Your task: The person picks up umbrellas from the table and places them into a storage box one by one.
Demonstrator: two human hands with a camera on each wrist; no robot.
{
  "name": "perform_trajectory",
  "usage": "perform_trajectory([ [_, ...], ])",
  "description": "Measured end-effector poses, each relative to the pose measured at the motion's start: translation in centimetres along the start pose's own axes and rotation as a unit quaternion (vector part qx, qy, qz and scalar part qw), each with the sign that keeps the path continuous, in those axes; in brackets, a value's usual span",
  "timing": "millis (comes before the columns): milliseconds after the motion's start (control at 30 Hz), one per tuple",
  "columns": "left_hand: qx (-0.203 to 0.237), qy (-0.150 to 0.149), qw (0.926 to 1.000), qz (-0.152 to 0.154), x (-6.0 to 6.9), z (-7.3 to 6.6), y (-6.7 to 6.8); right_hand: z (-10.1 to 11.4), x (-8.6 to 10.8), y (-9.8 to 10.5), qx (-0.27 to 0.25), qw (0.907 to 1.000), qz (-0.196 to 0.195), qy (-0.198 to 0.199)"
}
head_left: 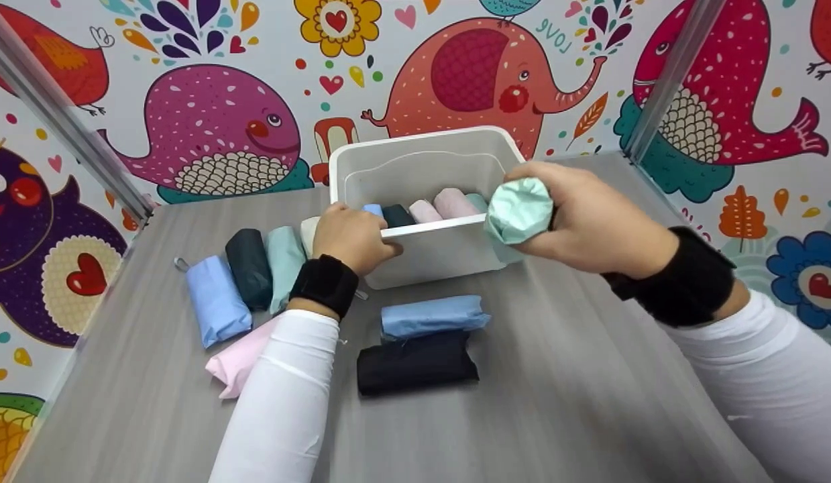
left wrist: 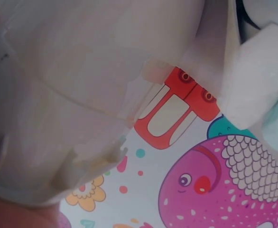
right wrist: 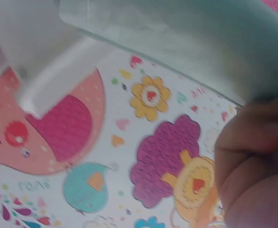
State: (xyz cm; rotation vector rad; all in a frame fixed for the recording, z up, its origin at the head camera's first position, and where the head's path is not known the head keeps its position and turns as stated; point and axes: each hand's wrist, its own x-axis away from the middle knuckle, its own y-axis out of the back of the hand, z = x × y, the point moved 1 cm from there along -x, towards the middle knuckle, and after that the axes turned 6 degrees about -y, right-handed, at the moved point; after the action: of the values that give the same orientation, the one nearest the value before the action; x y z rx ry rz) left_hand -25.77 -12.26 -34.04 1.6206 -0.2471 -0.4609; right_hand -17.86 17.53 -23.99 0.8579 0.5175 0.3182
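Observation:
A white bin (head_left: 435, 251) stands near the back wall, with several rolled cloth bundles inside, among them a pink one (head_left: 454, 204). My left hand (head_left: 355, 240) grips the bin's front rim near its left corner. Over the front right corner, my right hand (head_left: 593, 221) holds a mint-green roll (head_left: 520, 210), its round end facing the head camera. In the right wrist view the green roll (right wrist: 177, 42) runs across the top, with my right hand (right wrist: 255, 166) at the right edge. The left wrist view shows the bin's wall (left wrist: 72, 61) close up.
Left of the bin lie a blue roll (head_left: 218, 300), a dark one (head_left: 248, 268), a pale green one (head_left: 285, 267), a cream one (head_left: 309, 235) and a pink one (head_left: 241, 357). In front are a blue roll (head_left: 434, 316) and a black roll (head_left: 416, 365). Patterned walls enclose the table.

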Motion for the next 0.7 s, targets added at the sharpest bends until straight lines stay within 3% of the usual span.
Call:
perform_trajectory([
  [167,0.003,0.001,1.0000,0.002,0.0,-0.1,0.1,1.6,-0.5,1.4,0.025,0.9994,-0.024,0.002],
  [333,0.006,0.003,1.0000,0.000,0.1,-0.1,0.2,1.8,-1.9,1.0,0.026,0.9983,-0.051,0.010],
  [533,0.015,0.006,0.9999,0.003,0.0,-0.1,0.1,0.2,-4.6,-1.5,0.047,0.9962,-0.065,0.034],
  [700,0.017,0.008,0.9998,0.006,-0.1,0.0,0.1,-1.6,-6.8,-4.4,0.079,0.9941,-0.053,0.051],
])
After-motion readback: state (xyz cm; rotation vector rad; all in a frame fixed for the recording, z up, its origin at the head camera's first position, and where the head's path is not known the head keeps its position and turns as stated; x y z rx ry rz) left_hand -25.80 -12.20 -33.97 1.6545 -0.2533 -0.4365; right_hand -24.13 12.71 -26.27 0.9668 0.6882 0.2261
